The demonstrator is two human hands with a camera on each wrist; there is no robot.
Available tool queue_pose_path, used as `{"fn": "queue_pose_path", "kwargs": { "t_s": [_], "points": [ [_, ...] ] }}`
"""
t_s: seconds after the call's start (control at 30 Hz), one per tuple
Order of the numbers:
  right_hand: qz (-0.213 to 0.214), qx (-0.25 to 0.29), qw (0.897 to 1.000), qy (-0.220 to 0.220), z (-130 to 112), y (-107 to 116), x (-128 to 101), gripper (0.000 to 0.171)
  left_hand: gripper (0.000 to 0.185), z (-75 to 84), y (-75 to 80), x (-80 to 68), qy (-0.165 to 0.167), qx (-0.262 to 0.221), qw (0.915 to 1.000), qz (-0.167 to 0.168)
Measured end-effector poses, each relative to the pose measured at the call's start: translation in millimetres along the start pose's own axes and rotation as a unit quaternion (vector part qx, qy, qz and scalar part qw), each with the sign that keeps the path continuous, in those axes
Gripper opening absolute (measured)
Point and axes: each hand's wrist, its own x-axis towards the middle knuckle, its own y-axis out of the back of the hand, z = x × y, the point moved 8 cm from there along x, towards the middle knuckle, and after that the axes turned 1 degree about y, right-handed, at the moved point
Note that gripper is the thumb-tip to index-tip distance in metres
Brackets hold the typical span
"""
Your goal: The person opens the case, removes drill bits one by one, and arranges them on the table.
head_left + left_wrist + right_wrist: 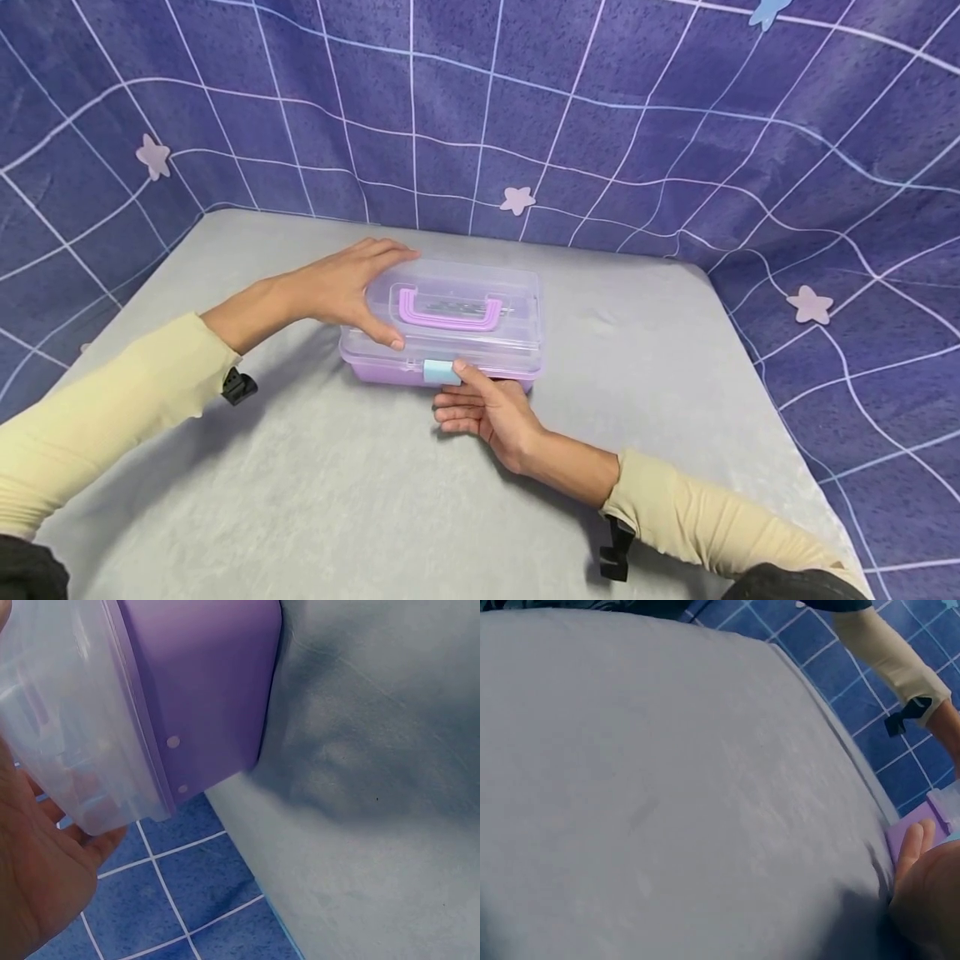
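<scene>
A plastic storage box (450,275) with a clear lid, purple base and folded purple handle (450,321) stands on the grey surface. My left hand (341,283) spans the lid's left end, thumb at the front and fingers toward the back. In the left wrist view, fingertips bend round the clear lid (67,735) beside the purple base (202,682). My right hand (498,417) is at the box's front, its thumb touching the light blue latch (441,372). Its other fingers extend below the latch. Thin items show faintly through the lid; their kind is unclear.
A grey cloth-covered table (300,500) lies under the box. Behind and beside it hangs a blue curtain (450,125) with a white grid and stars. Black straps (240,386) hang from both sleeves.
</scene>
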Motion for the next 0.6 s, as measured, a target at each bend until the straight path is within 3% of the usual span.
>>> {"fn": "queue_pose_path", "kwargs": {
  "t_s": [0.6],
  "points": [
    [0.023, -0.020, 1.000, 0.008, 4.4, 3.7, 5.5, 0.071, 0.138, 1.4, 0.0, 0.4, -0.005, 0.004, 1.0000, 0.003]
  ]
}}
